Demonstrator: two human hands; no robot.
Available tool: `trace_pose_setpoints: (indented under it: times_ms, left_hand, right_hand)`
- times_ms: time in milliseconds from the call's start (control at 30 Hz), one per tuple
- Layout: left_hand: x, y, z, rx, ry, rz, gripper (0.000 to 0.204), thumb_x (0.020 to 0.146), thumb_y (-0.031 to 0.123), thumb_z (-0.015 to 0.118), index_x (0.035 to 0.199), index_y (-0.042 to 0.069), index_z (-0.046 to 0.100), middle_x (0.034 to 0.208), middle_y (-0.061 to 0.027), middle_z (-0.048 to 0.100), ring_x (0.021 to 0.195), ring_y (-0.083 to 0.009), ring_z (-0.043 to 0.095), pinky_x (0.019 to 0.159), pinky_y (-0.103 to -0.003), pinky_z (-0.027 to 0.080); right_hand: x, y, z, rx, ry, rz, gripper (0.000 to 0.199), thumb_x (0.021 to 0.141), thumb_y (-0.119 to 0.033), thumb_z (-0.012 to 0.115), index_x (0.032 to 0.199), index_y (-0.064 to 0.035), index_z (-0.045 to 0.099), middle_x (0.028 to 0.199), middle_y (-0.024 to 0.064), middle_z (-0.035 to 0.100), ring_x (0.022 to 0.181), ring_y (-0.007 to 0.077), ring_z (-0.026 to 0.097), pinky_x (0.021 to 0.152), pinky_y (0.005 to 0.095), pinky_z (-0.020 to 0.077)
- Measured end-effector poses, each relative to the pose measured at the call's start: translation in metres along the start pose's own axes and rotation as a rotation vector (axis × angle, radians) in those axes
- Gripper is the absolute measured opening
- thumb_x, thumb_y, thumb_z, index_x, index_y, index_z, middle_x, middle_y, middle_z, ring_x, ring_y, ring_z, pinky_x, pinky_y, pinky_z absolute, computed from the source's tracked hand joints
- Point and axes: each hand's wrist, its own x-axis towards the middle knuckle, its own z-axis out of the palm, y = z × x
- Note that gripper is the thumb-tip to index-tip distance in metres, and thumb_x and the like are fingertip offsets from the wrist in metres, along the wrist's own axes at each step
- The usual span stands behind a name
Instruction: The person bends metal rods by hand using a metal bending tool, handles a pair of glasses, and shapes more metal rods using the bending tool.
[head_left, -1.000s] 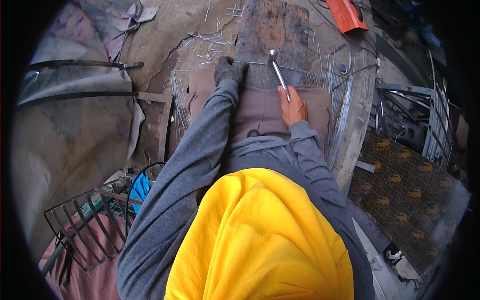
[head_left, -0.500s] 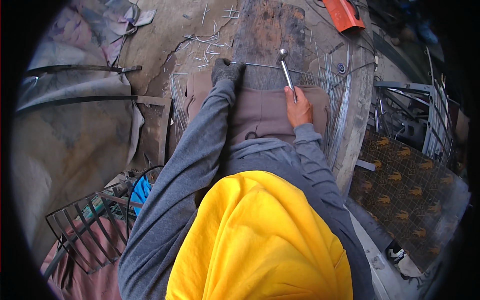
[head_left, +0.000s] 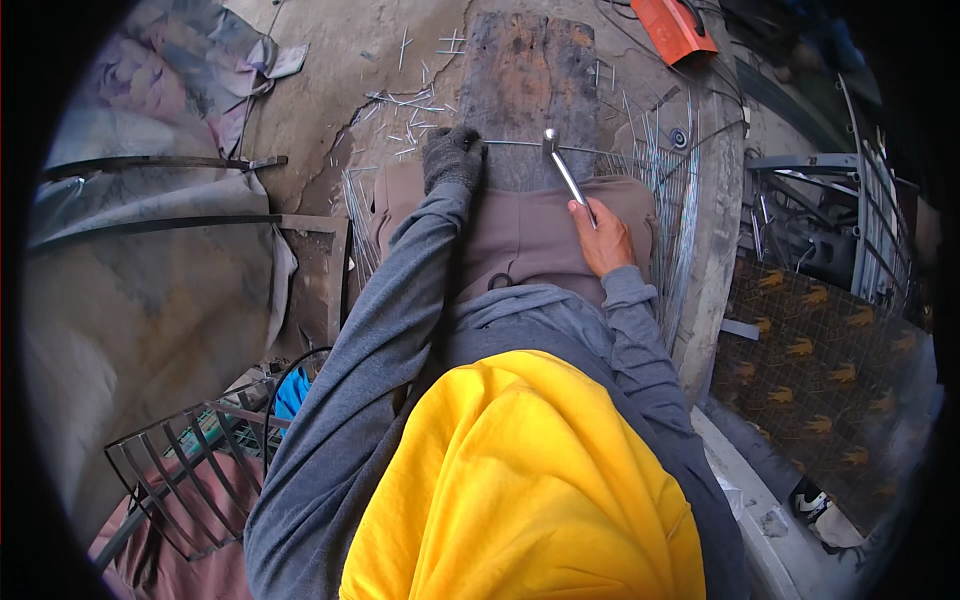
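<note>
Single head-worn fisheye, looking steeply down over wearer's own yellow hood [head_left: 520,480] and grey sleeves. Faces forward toward rusty metal plate [head_left: 525,80] on concrete floor [head_left: 340,70]. Hands at arm's reach, upper centre. Dark round rim; edges bend. No second view.

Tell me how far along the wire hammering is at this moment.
Done: short cut wire pieces lie scattered on the ground beside the rusty metal block. In hand: the gloved left hand pins a thin wire across the block, while the bare right hand holds a hammer with its head on that wire. Left: a bundle of long wires waits at the right.
</note>
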Motion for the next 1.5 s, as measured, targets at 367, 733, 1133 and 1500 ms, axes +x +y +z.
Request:
trace_pose_setpoints:
  times_ms: [367, 733, 1133, 1500]
  left_hand:
    - [0.003, -0.011, -0.074, 0.428, -0.540, 0.473, 0.030, 0.094, 0.027, 0.054, 0.112, 0.005, 0.064, 0.109, -0.0221, 0.066, 0.102, -0.0404, 0.064, 0.090, -0.047, 0.050]
    - [-0.111, 0.055, -0.108, -1.034, -0.965, -0.319, 0.032, 0.099, 0.025, 0.057, 0.123, 0.004, 0.059, 0.085, -0.0031, 0.064, 0.072, -0.0099, 0.060, 0.059, -0.023, 0.048]
    - [-0.124, 0.145, -0.126, -1.632, -0.972, -0.560, 0.037, 0.098, 0.022, 0.055, 0.132, 0.005, 0.055, 0.103, -0.0093, 0.071, 0.072, -0.0155, 0.067, 0.058, -0.025, 0.053]
    - [-0.113, 0.147, -0.144, -2.020, -1.026, -0.304, 0.039, 0.103, 0.025, 0.044, 0.135, 0.003, 0.048, 0.103, 0.0009, 0.066, 0.078, -0.0099, 0.060, 0.065, -0.028, 0.050]
  right_hand:
    - [0.000, 0.013, 0.005, 0.027, -0.085, 0.039, 0.043, 0.096, -0.051, 0.051, 0.106, -0.0110, 0.064, 0.089, 0.0214, 0.067, 0.088, 0.0462, 0.062, 0.077, 0.0513, 0.0471]
    - [0.010, 0.016, 0.003, 0.015, -0.108, 0.032, 0.046, 0.097, -0.051, 0.048, 0.100, -0.0078, 0.061, 0.089, 0.0230, 0.067, 0.088, 0.0468, 0.061, 0.076, 0.0523, 0.0462]
    - [0.014, 0.030, 0.013, 0.039, -0.010, -0.063, 0.047, 0.097, -0.052, 0.048, 0.100, -0.0076, 0.063, 0.091, 0.0238, 0.067, 0.091, 0.0477, 0.061, 0.078, 0.0529, 0.0459]
    - [0.015, 0.024, 0.005, 0.037, -0.091, -0.010, 0.049, 0.097, -0.053, 0.047, 0.100, -0.0062, 0.063, 0.093, 0.0236, 0.067, 0.093, 0.0472, 0.060, 0.079, 0.0520, 0.0458]
